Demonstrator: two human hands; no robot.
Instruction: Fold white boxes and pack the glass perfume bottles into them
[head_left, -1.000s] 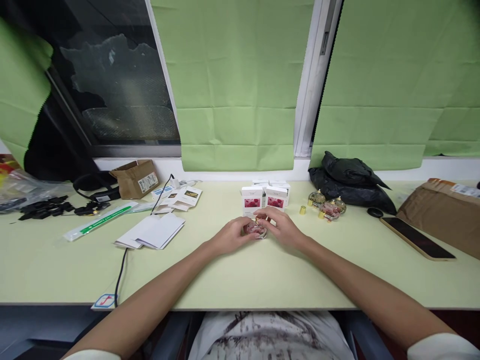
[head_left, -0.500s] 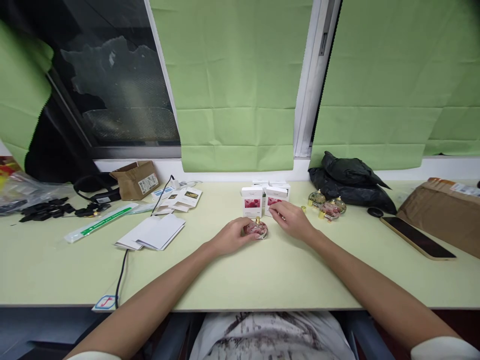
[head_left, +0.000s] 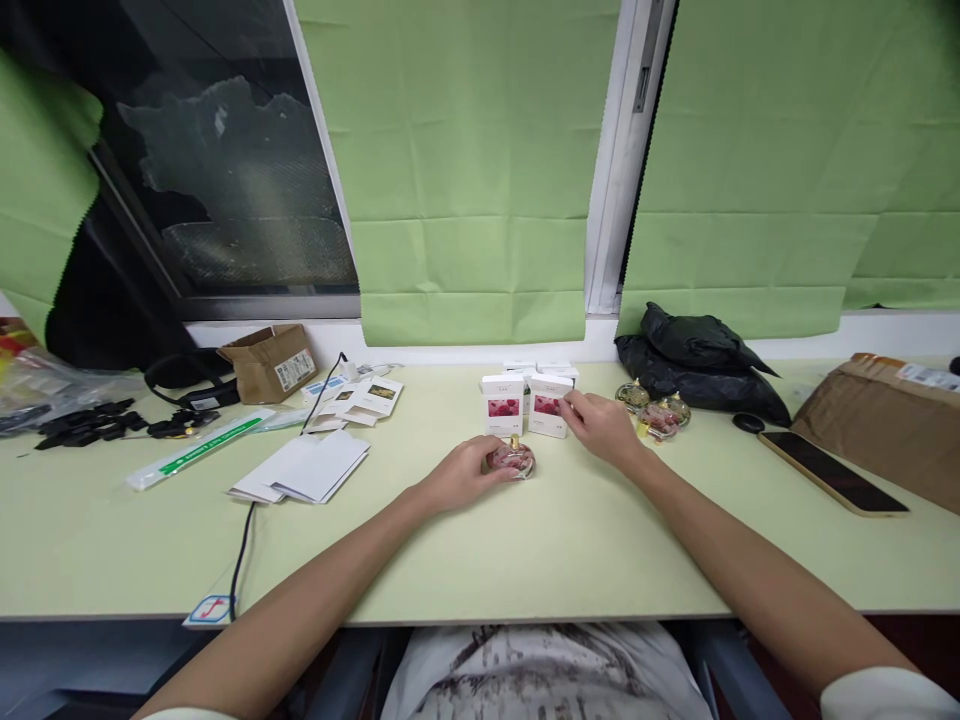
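Observation:
My left hand point(head_left: 466, 474) is closed around the left side of a round pink perfume bottle point(head_left: 513, 458), which stands on the table with its gold neck up. My right hand point(head_left: 600, 425) has its thumb and fingers pinched at the right edge of a white box point(head_left: 547, 408) with a pink flower picture. A matching white box point(head_left: 502, 406) stands upright just left of it. More white boxes point(head_left: 555, 369) are partly hidden behind these two. The front boxes are directly behind the bottle.
More round perfume bottles point(head_left: 661, 418) sit at the right, before a black plastic bag point(head_left: 697, 365). A phone point(head_left: 832, 472) and a brown parcel point(head_left: 885, 425) lie farther right. White cards point(head_left: 319, 465), flattened boxes point(head_left: 367, 398) and an open carton point(head_left: 268, 364) are at the left.
My right hand has moved slightly right and up, from the front of the right box to its right edge. That box has shifted slightly. My left hand stays on the perfume bottle.

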